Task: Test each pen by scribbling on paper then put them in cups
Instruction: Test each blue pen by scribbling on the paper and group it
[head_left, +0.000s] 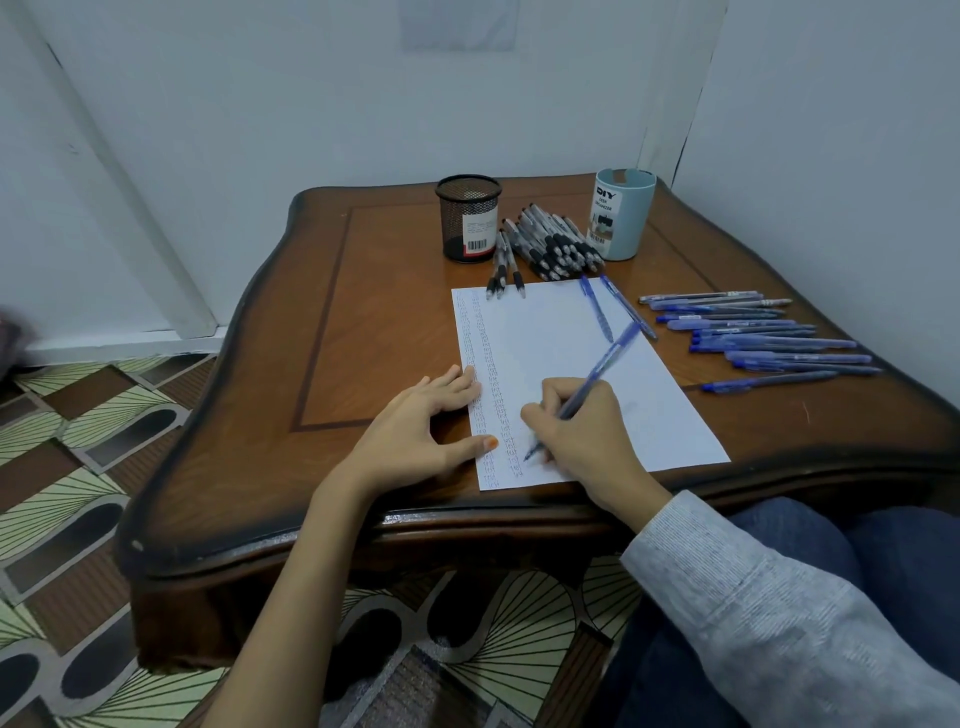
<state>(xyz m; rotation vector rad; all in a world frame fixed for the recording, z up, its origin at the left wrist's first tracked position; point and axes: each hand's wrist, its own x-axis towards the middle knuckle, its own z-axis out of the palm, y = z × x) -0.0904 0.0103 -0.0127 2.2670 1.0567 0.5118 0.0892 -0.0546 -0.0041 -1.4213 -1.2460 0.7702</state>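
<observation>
While the right hand (582, 431) grips the blue pen (597, 371) with curled fingers, the pen's tip sits on the paper (545, 332), near the edge closest to the person and beside rows of little scribbles. From the head view the pen leans: its tip is low and near, and its back end points up, away and a bit to the right. That is the way to the light blue cup (621, 215) — it stands far across the paper, almost straight ahead of this hand. The black mesh cup (467, 218) stands far off too, more to the left. The left hand (415, 421) lies flat on the paper's left edge, fingers straight, holding nothing. The right hand looks best placed to carry the pen — it just has to reach forward.
</observation>
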